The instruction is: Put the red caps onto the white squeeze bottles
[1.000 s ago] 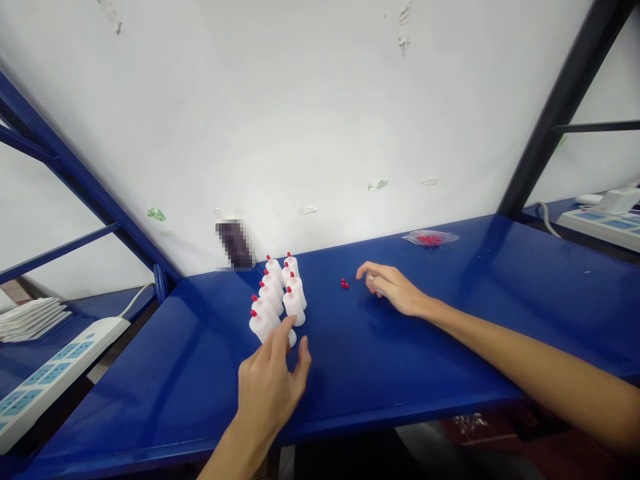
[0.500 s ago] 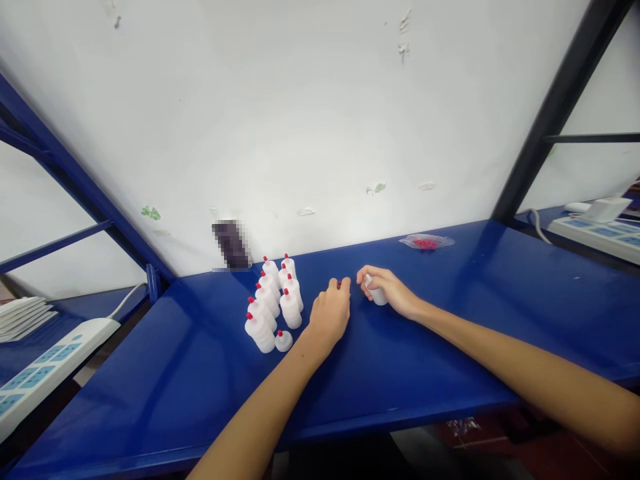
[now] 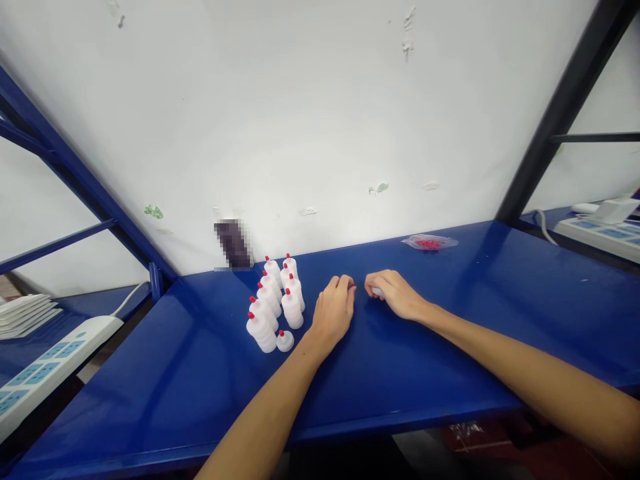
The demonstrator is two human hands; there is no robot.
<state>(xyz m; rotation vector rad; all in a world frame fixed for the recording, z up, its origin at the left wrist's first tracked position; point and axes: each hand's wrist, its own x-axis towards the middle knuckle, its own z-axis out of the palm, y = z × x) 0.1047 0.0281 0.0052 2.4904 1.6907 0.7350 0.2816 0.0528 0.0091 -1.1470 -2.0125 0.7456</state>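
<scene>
My left hand [image 3: 334,308] is closed, its fingertips pinching a small red cap [image 3: 352,284] that barely shows. To its right, my right hand [image 3: 393,293] wraps around a white bottle [image 3: 379,292]; fingers cover most of it. A small gap separates the two hands above the blue tabletop. Left of my left hand stand several white squeeze bottles [image 3: 291,311] with red caps, grouped in two rough rows. In front of them is a short white bottle top [image 3: 285,341] with a red tip; its lower part cannot be made out clearly.
A clear plastic bag [image 3: 430,243] with small red pieces lies at the back right of the blue table [image 3: 425,373]. A dark pixelated object [image 3: 234,244] leans against the wall. Power strips [image 3: 55,367] and a stack of white sheets [image 3: 27,317] are at the sides.
My right hand has turned and moved slightly right, so its fingers now hide more of the bottle. My left hand has shifted a little right, still pinching the red cap.
</scene>
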